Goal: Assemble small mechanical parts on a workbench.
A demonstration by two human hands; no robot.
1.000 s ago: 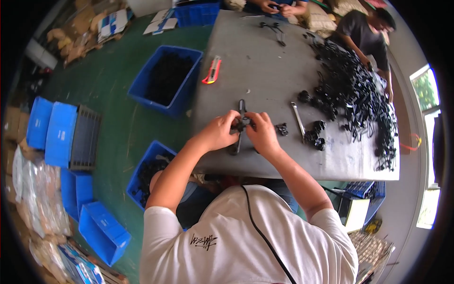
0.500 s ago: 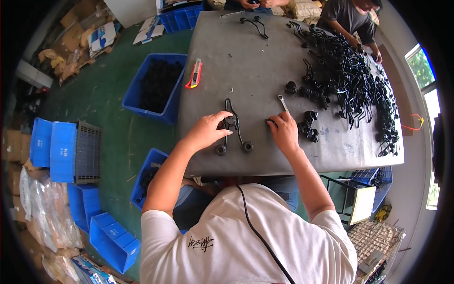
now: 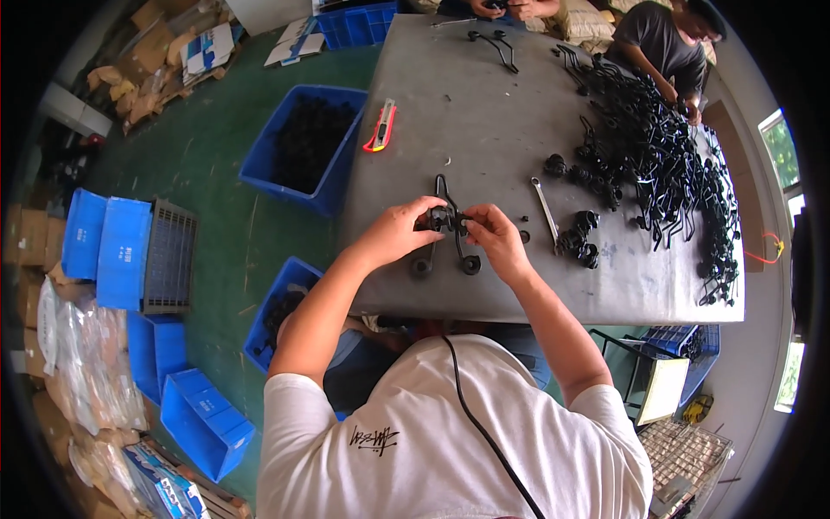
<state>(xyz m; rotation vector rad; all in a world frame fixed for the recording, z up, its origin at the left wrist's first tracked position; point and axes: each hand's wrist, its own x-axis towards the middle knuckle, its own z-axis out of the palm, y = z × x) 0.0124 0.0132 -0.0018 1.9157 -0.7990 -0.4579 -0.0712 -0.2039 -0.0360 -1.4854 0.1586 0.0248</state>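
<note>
One black rod assembly [image 3: 458, 241], left grip [image 3: 394, 233] around its middle, right grip [image 3: 501, 244] pinching dark piece [image 3: 464, 221], wrench [image 3: 545, 210], rod heap [image 3: 667, 186] rightward

Left hand [image 3: 399, 232] and right hand [image 3: 501, 240] close together, fingers [image 3: 422, 206] bent, 2 bare forearms [image 3: 328, 304] angled inward

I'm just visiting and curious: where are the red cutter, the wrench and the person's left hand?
Red cutter [image 3: 381, 127], head view: middle of its body.
Wrench [image 3: 545, 212], head view: its shaft.
Left hand [image 3: 398, 232], head view: back of it.
</note>
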